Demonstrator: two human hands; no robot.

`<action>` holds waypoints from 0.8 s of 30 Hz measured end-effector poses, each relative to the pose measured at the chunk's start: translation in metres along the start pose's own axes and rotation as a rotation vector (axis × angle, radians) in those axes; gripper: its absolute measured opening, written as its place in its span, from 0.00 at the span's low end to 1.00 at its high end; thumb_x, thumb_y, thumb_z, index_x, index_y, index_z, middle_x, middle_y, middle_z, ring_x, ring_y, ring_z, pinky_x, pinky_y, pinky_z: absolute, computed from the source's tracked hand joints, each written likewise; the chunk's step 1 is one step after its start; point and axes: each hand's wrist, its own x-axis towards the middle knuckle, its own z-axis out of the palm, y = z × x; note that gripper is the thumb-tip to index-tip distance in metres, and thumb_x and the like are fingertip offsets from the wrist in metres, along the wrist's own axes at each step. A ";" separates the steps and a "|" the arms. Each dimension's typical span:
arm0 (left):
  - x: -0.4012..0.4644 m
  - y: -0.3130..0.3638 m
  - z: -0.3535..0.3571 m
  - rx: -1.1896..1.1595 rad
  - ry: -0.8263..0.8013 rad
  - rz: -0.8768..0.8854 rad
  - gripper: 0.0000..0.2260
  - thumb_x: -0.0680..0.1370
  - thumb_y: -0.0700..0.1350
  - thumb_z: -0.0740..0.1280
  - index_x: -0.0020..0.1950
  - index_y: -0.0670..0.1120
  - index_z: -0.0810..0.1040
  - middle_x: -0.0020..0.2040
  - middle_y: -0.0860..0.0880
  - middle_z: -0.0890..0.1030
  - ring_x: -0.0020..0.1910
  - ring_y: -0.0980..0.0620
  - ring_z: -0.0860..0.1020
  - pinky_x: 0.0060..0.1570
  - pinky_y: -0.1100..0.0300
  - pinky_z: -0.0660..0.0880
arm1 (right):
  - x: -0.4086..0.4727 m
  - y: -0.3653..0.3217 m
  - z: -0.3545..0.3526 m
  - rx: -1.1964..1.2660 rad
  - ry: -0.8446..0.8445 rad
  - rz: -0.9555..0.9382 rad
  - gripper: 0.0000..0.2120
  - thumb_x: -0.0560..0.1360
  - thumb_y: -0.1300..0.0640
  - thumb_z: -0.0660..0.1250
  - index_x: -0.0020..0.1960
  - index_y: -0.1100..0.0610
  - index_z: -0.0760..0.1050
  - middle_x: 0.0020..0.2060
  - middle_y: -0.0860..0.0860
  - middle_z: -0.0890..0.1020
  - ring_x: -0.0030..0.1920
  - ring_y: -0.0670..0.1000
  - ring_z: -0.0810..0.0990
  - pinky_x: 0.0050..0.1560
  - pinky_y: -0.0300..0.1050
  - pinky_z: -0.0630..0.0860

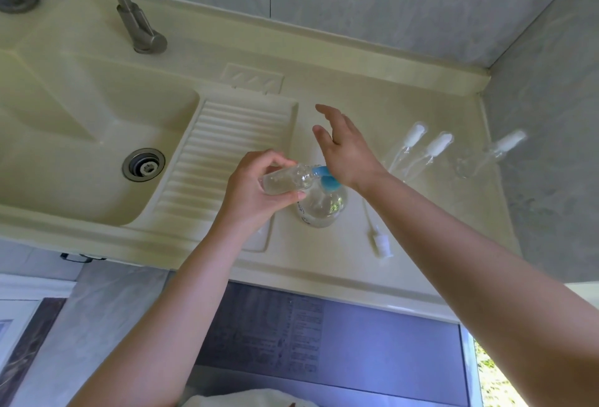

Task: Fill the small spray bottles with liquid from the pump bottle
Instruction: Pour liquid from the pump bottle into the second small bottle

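Partly hidden under the right hand [345,150], the blue pump head [325,178] of the pump bottle [321,207] is seen only as a spout and a round collar; whether the heel of the hand actually presses on it cannot be told. The right fingers are held straight and spread, grasping nothing. The clear pump bottle stands upright on the countertop [372,95], just right of the ribbed drainboard [227,153], and its label is too small to be read.

A small clear spray bottle [285,181] is gripped by the left hand [256,192], fingers and thumb curled round its body; it is tilted nearly level, its open mouth brought against the blue spout. How much liquid is in it is hard to make out.

Three further small spray bottles with white caps are laid on the counter to the right: two [411,144] [436,148] close together and one [496,152] apart, near the wall, all blurred. A loose white sprayer top with its dip tube [377,234] lies near the front edge.

A cream moulded sink [81,121] with a metal drain [143,165] is set at the left, with a steel faucet [136,17] behind it. Grey marbled wall panels [372,1] enclose the corner.
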 end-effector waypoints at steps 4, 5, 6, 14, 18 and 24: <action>0.000 0.002 -0.001 0.005 0.000 0.015 0.19 0.63 0.40 0.82 0.50 0.49 0.80 0.59 0.53 0.78 0.55 0.58 0.80 0.54 0.69 0.73 | -0.001 -0.001 0.001 0.014 0.026 0.042 0.19 0.84 0.50 0.53 0.74 0.47 0.63 0.68 0.54 0.71 0.65 0.55 0.72 0.71 0.56 0.64; 0.001 0.000 -0.001 0.008 0.001 0.018 0.20 0.62 0.41 0.83 0.49 0.50 0.80 0.59 0.54 0.78 0.56 0.58 0.80 0.55 0.67 0.73 | -0.002 0.001 0.004 -0.027 0.043 0.040 0.19 0.83 0.51 0.53 0.74 0.47 0.64 0.67 0.54 0.73 0.65 0.55 0.72 0.70 0.56 0.64; 0.001 -0.001 0.000 0.006 0.002 0.020 0.20 0.61 0.44 0.83 0.49 0.52 0.80 0.59 0.54 0.78 0.56 0.57 0.80 0.58 0.63 0.75 | -0.003 0.002 0.006 -0.062 0.065 0.037 0.19 0.83 0.52 0.52 0.73 0.47 0.65 0.66 0.54 0.74 0.66 0.55 0.72 0.70 0.56 0.64; 0.004 -0.006 0.000 -0.023 -0.001 0.030 0.19 0.63 0.40 0.82 0.48 0.50 0.79 0.60 0.50 0.79 0.56 0.52 0.81 0.55 0.64 0.75 | -0.004 0.000 0.002 0.161 0.037 0.167 0.20 0.83 0.48 0.54 0.75 0.48 0.62 0.67 0.54 0.72 0.62 0.52 0.72 0.64 0.45 0.65; 0.004 -0.008 0.001 -0.017 0.007 0.035 0.20 0.62 0.42 0.82 0.49 0.51 0.79 0.60 0.50 0.78 0.57 0.53 0.80 0.58 0.62 0.74 | -0.006 -0.002 0.004 -0.019 0.077 0.137 0.20 0.83 0.51 0.52 0.75 0.47 0.62 0.67 0.54 0.73 0.68 0.54 0.70 0.70 0.54 0.63; 0.007 -0.008 0.000 0.028 -0.004 0.024 0.19 0.63 0.41 0.83 0.49 0.51 0.79 0.60 0.52 0.78 0.57 0.55 0.80 0.61 0.55 0.76 | -0.005 -0.001 0.005 -0.044 0.168 0.128 0.20 0.83 0.52 0.53 0.75 0.48 0.62 0.69 0.53 0.72 0.70 0.54 0.69 0.72 0.57 0.62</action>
